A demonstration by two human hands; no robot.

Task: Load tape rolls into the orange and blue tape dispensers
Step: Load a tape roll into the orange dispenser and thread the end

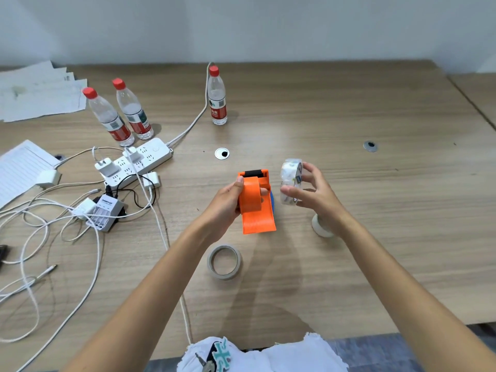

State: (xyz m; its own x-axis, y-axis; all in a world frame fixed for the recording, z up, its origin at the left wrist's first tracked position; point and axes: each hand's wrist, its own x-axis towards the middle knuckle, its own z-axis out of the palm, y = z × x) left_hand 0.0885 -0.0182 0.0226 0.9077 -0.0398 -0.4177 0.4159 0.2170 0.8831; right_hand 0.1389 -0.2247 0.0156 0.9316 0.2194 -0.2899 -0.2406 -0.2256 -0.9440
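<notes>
Left hand clamped round the orange dispenser, held just above the middle of the worktop, with a sliver of blue, perhaps the blue dispenser, behind it. Right hand just beside, pinching a clear tape roll between thumb and curled fingers. On the worktop towards the near edge, a beige tape roll; under the right wrist, a white roll, half hidden.

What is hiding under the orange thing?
A sliver of something blue peeks out past the right edge of the orange dispenser held in the left hand. The rest is covered, so I cannot tell what it is.
</notes>
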